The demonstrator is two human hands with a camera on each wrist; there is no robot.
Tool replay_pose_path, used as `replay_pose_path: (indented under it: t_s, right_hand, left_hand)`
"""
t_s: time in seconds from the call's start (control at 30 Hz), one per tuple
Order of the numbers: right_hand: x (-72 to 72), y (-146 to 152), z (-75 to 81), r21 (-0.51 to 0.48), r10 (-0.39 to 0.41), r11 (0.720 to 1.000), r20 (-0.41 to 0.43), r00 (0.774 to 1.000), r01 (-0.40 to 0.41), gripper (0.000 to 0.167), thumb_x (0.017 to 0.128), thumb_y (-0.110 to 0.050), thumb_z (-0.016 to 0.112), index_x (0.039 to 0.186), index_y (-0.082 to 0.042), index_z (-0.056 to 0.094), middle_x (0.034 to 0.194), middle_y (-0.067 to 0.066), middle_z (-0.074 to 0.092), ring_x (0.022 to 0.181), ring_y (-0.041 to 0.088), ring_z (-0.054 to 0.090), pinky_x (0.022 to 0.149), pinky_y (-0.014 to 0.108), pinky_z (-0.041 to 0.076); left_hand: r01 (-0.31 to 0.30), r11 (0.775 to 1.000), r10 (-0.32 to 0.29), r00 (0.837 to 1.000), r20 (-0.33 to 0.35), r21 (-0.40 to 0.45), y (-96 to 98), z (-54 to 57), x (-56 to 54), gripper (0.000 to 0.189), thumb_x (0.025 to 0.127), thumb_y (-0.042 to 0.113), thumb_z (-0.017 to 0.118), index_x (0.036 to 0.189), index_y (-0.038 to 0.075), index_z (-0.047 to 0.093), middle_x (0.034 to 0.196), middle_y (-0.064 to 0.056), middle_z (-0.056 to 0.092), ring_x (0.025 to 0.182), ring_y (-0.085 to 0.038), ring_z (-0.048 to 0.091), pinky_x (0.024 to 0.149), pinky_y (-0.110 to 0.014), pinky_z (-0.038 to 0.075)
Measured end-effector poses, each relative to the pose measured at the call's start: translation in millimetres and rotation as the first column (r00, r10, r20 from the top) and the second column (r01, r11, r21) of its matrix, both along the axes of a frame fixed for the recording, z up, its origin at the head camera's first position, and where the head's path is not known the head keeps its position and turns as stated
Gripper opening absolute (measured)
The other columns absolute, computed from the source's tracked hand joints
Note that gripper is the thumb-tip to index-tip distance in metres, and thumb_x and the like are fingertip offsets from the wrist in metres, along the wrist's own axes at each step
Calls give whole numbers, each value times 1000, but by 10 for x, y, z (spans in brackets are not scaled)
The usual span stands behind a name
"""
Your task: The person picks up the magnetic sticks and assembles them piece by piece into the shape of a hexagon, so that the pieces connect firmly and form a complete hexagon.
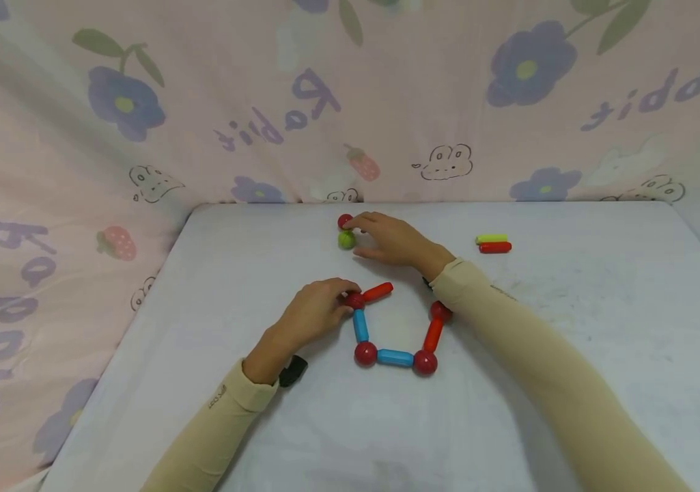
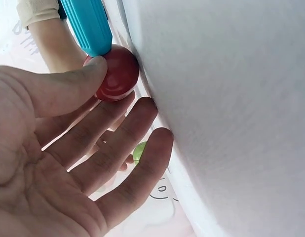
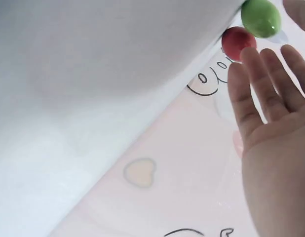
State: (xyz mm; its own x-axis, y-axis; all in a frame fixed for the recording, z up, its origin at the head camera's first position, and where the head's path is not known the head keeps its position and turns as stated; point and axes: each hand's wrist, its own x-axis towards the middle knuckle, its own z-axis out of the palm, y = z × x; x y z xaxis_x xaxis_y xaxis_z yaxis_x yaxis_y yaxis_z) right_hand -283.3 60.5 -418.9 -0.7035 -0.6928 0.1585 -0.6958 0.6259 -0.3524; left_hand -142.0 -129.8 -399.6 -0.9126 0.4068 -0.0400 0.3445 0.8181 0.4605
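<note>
My left hand pinches a red ball between thumb and fingers. That ball is one corner of a chain of rods and balls on the table. A blue rod runs from it to another red ball; a red rod sticks out from it with its far end free. Farther back, my right hand reaches with extended fingers around a loose red ball and a green ball. In the right wrist view its fingertips are right at the red ball, beside the green ball.
The chain goes on through a second blue rod, a red ball and a red rod to a red ball by the right sleeve. A yellow rod and a red rod lie at the back right. A printed curtain hangs behind.
</note>
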Motion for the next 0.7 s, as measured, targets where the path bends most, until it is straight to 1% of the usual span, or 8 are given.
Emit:
replay_pose_path:
  t_s: [0.13, 0.23, 0.33, 0.5, 0.57, 0.7]
  right_hand:
    - [-12, -65, 6, -3, 26, 1000, 22, 999, -26, 48, 91, -35, 72, 135, -20, 58, 139, 3, 59, 130, 21, 55, 111, 41, 45]
    - [-11, -90, 16, -18, 47, 999, 42, 998, -46, 44, 90, -33, 74, 130, -18, 61, 133, 2, 62, 121, 20, 59, 108, 40, 47]
    - [-12, -101, 24, -32, 47, 998, 69, 997, -45, 40, 88, -30, 76, 124, -18, 63, 127, 0, 64, 112, 18, 60, 104, 37, 49]
    - [-12, -99, 41, -54, 60, 997, 94, 994, -55, 39, 86, -24, 79, 121, -17, 64, 123, -1, 66, 113, 19, 60, 106, 37, 47]
    - [-17, -101, 35, -53, 73, 996, 99, 992, -68, 39, 85, -23, 79, 121, -17, 64, 123, -1, 67, 114, 18, 60, 108, 38, 46]
    - [-22, -103, 12, -34, 87, 996, 105, 991, -84, 38, 87, -23, 78, 122, -18, 65, 120, -1, 68, 111, 17, 62, 105, 37, 48]
  left_hand:
    - [1, 1000, -1, 1000, -4, -3, -6, -4, 4, 37, 88, 10, 75, 124, 13, 68, 118, -4, 71, 100, -20, 67, 92, -37, 56]
    - [4, 1000, -4, 1000, -6, -3, -7, -6, 8, 37, 88, 10, 75, 125, 13, 68, 119, -4, 71, 101, -20, 67, 93, -37, 56]
    - [6, 1000, -6, 1000, -6, -3, -7, -5, 10, 38, 88, 10, 75, 125, 13, 67, 119, -4, 71, 101, -20, 66, 93, -37, 56]
    - [4, 1000, -4, 1000, 2, -9, -6, 10, 12, 38, 88, 10, 75, 125, 12, 67, 119, -4, 71, 102, -20, 66, 93, -37, 56]
    - [1, 1000, -1, 1000, 6, -6, -5, 12, 15, 38, 88, 10, 75, 125, 12, 67, 118, -4, 71, 102, -19, 66, 93, -37, 56]
    - [1, 1000, -1, 1000, 2, 0, 0, 11, 17, 38, 88, 10, 75, 125, 12, 67, 117, -4, 71, 101, -19, 66, 92, -37, 56]
